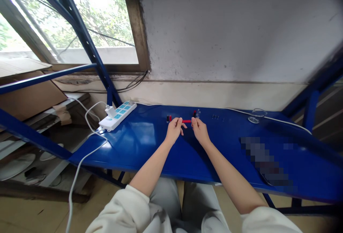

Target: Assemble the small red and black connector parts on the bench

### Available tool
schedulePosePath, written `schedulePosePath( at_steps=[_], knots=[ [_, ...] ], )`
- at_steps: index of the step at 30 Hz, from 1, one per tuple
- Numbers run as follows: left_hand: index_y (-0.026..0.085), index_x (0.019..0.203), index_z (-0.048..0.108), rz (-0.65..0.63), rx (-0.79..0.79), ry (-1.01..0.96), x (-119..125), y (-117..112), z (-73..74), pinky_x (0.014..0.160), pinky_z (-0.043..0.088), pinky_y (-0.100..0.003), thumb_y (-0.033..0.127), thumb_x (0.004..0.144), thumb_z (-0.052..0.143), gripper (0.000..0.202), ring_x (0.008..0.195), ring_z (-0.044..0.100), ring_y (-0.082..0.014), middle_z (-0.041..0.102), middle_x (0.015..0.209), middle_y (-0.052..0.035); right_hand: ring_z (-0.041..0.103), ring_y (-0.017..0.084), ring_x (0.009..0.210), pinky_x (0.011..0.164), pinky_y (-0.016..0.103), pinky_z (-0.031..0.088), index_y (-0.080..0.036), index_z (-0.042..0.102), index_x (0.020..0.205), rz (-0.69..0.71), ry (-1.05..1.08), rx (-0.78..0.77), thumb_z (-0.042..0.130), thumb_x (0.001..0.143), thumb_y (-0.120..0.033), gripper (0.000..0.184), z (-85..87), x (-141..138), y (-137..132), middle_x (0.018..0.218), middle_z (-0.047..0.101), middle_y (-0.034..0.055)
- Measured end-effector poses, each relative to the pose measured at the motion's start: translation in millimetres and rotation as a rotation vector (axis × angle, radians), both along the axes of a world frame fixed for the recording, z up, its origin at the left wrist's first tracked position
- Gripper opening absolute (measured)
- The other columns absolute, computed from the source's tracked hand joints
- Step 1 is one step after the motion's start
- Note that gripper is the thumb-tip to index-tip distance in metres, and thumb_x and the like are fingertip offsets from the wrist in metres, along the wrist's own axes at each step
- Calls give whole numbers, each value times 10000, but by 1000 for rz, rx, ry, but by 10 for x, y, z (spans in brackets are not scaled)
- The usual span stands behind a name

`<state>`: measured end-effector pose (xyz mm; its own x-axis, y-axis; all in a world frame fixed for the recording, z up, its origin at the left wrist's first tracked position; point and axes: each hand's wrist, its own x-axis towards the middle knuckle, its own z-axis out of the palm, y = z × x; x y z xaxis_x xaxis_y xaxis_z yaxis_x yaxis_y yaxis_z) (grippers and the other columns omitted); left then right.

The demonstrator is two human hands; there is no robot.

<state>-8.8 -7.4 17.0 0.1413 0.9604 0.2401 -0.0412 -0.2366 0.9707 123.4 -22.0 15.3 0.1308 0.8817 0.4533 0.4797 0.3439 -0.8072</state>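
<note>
Both my hands rest on the blue metal shelf (139, 143) near its back. My left hand (174, 128) and my right hand (199, 129) are each pinched on an end of a thin red rod (187, 121) held level between them. Just behind my left hand stand two small pieces, one dark and one red (168, 118). A small dark piece and a clear one (196, 113) stand just behind my right hand. My forearms reach out from white sleeves.
A white power strip (118, 115) with teal sockets lies at the shelf's left end, its cable hanging off the edge. A row of tiny dark parts (217, 117) and a shallow glass dish (256, 115) sit to the right. Blue frame posts stand on both sides.
</note>
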Motion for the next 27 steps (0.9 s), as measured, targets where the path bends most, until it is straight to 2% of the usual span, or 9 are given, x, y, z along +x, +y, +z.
schedulePosePath(
  at_steps=[2, 5, 7, 10, 15, 17, 20, 23, 27],
  knots=[
    [126, 944, 519, -19, -33, -31, 2, -7, 18, 357, 321, -167, 500, 818, 401, 412, 349, 482, -43, 651, 736, -53, 429, 107, 511, 520, 221, 356, -199, 421, 607, -5, 18, -2, 291, 854, -510, 417, 8, 4, -1, 538, 443, -22],
    [148, 1150, 466, -93, -74, -77, -6, -11, 37, 359, 305, -165, 458, 765, 521, 498, 409, 531, -56, 658, 868, -82, 429, 108, 518, 515, 220, 359, -200, 425, 617, -6, 52, -8, 294, 847, -522, 417, 15, 8, 0, 544, 451, -19],
    [144, 1153, 481, -143, -94, -88, -14, -10, 42, 370, 310, -165, 428, 731, 575, 517, 438, 548, -64, 656, 890, -91, 424, 106, 514, 516, 218, 359, -200, 426, 617, 2, 66, -11, 297, 847, -521, 416, 12, 8, 4, 537, 447, -24],
    [120, 1020, 557, -158, -105, -104, -23, -5, 44, 376, 310, -166, 431, 737, 561, 421, 436, 542, -64, 656, 842, -87, 417, 100, 494, 513, 217, 356, -198, 433, 612, 28, 68, -8, 313, 848, -508, 407, -3, 8, 19, 515, 427, -34],
    [123, 901, 563, 2, -99, -146, -23, 21, 30, 357, 286, -164, 465, 723, 563, 386, 383, 486, -42, 634, 734, -42, 482, 108, 530, 534, 230, 395, -192, 514, 808, 144, 22, -25, 391, 827, -456, 292, -41, 32, 75, 659, 550, -3],
    [123, 871, 558, 77, -88, -143, -23, 38, 15, 356, 293, -163, 478, 719, 560, 386, 378, 473, -37, 624, 719, -33, 506, 116, 570, 561, 243, 413, -191, 533, 858, 153, -70, -10, 436, 809, -416, 250, -62, 64, 108, 745, 579, 19],
    [127, 854, 541, 197, -43, -140, -25, 62, -5, 375, 343, -171, 488, 730, 544, 382, 363, 439, -24, 604, 704, -14, 524, 129, 636, 603, 261, 419, -194, 566, 822, 137, -289, 17, 488, 779, -347, 177, -100, 159, 158, 833, 576, 42],
    [137, 873, 528, 262, 6, -122, -24, 72, -26, 394, 387, -182, 486, 746, 525, 372, 360, 416, -19, 587, 700, -1, 538, 146, 681, 605, 262, 408, -193, 579, 817, 40, -425, -42, 497, 765, -293, 139, -134, 309, 201, 835, 575, 47],
    [143, 881, 558, 233, 41, 12, 0, 55, -79, 407, 405, -187, 458, 749, 533, 342, 400, 448, -35, 603, 739, -17, 558, 157, 645, 551, 245, 379, -189, 575, 826, -169, -394, -258, 501, 753, -272, 133, -168, 511, 249, 735, 614, 40]
  ],
)
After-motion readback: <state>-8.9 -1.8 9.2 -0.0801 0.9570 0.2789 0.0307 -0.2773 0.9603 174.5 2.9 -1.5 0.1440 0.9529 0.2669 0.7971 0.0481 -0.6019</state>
